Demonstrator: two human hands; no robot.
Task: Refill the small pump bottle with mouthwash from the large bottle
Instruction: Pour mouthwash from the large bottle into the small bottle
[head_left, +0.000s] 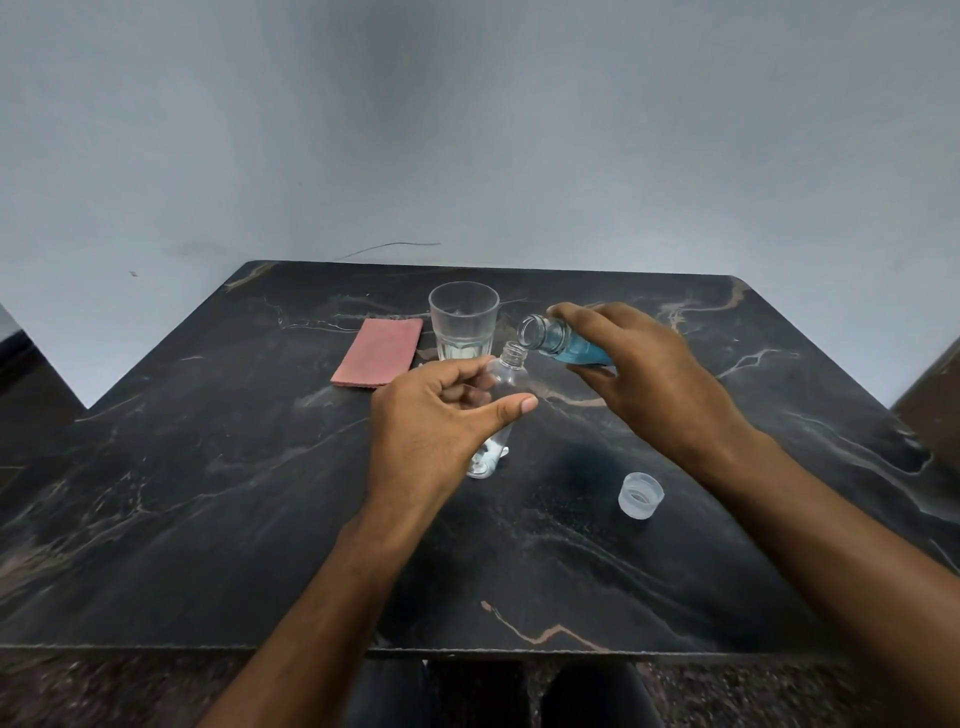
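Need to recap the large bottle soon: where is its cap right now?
In the head view, the translucent white plastic cap lies on the dark marble table, near right of centre, under the right forearm and right of the clear small bottle.

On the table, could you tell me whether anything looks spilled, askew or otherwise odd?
No spill shows. The small bottle leans in the left hand, and the large bottle is tipped toward it by the right hand, as pouring requires. A loose cap lies alone.
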